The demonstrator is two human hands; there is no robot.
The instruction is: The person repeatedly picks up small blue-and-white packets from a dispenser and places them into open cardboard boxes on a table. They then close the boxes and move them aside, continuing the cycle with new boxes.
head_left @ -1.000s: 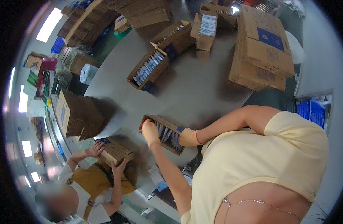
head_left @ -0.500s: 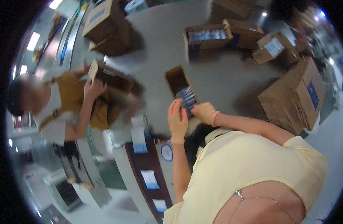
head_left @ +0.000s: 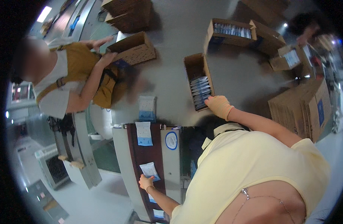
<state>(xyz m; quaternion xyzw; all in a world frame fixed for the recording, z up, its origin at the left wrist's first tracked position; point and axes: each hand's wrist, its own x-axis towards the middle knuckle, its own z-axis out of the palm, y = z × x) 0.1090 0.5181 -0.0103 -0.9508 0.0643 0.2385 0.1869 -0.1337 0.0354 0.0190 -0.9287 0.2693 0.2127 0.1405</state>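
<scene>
An open cardboard box stands on the grey table in front of me, its nearer part filled with a row of white-and-blue packets. My right hand, in a pale yellow glove, is closed over the box's near right edge, fingertips inside against the nearest packets. Down to the left, my gloved left hand is over the dark conveyor belt. Its thumb and fingers are apart at the lower edge of a white-and-blue packet lying there.
More packets lie along the belt and at its table end. A co-worker at the left handles an open carton. A filled box is at the back; flattened cartons stand at the right.
My left hand has left the packets in the box and moved down left to the belt. My right hand stays at the box. The co-worker's carton is turned, its opening now showing.
</scene>
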